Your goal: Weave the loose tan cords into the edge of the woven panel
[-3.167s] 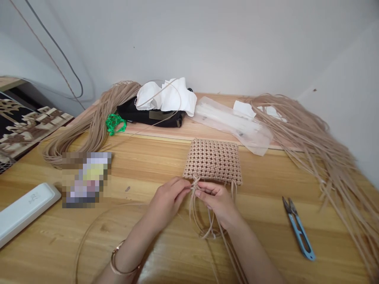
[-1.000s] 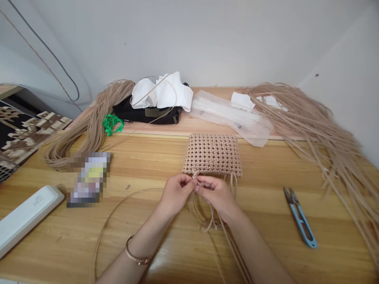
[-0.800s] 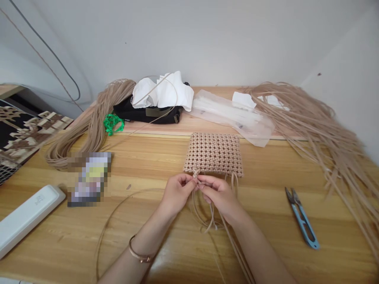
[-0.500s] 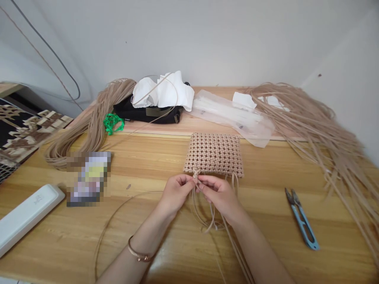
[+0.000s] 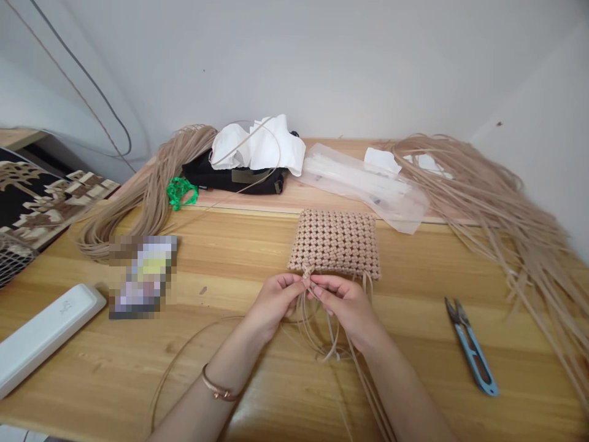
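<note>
A tan woven mat (image 5: 335,242) lies flat on the wooden table (image 5: 230,258). At its near left corner, my left hand (image 5: 273,301) and my right hand (image 5: 345,304) meet, both pinching thin tan strands (image 5: 322,334) that hang from the mat's edge. The fingertips of both hands are closed on a knot at that corner. The loose strand ends curl on the table below my hands and run down past my right wrist. A bracelet sits on my left wrist.
Blue thread snips (image 5: 473,347) lie to the right. Large bundles of tan strands spread at the far right (image 5: 497,202) and back left (image 5: 151,190). A black bag with white tissue (image 5: 248,162), a plastic sleeve (image 5: 363,184), a white case (image 5: 43,334) and a blurred packet (image 5: 140,276) also lie about.
Both hands stay pinched at the mat's corner, working the strands with small finger motions. The long loose strand on the left has shifted on the table. The view has drifted slightly.
</note>
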The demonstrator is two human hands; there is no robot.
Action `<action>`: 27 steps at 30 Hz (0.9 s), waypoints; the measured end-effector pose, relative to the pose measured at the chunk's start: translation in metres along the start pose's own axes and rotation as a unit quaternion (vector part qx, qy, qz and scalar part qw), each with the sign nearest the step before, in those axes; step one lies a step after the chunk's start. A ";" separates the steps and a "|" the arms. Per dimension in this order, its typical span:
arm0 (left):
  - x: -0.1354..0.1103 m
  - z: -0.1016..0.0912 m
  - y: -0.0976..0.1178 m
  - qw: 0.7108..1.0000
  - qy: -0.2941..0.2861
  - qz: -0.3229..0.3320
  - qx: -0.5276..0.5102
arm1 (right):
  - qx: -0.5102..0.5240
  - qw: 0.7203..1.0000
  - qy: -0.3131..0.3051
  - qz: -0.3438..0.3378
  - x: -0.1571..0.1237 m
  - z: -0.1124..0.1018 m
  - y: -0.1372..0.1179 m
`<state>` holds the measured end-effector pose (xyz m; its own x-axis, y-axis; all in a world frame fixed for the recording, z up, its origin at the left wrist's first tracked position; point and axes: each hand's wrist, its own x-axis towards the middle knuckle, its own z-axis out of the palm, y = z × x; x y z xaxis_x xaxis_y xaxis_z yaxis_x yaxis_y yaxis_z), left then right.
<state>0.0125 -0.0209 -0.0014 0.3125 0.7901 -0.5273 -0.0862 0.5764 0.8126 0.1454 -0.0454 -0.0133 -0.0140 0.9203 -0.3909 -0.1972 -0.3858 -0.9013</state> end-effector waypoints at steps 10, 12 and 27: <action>0.003 -0.004 -0.002 0.999 -0.038 0.023 0.007 | 0.034 0.999 0.029 0.020 -0.002 0.000 -0.003; 0.003 -0.004 -0.002 0.999 -0.041 0.022 0.006 | 0.032 0.999 0.032 0.017 -0.003 0.000 -0.003; 0.000 0.006 0.000 0.999 0.038 0.013 -0.013 | -0.044 0.997 0.064 -0.025 0.000 0.001 -0.004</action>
<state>0.0183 -0.0219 0.0001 0.2381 0.8180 -0.5236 -0.1176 0.5594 0.8205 0.1452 -0.0440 -0.0096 0.1209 0.9251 -0.3599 -0.1085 -0.3480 -0.9312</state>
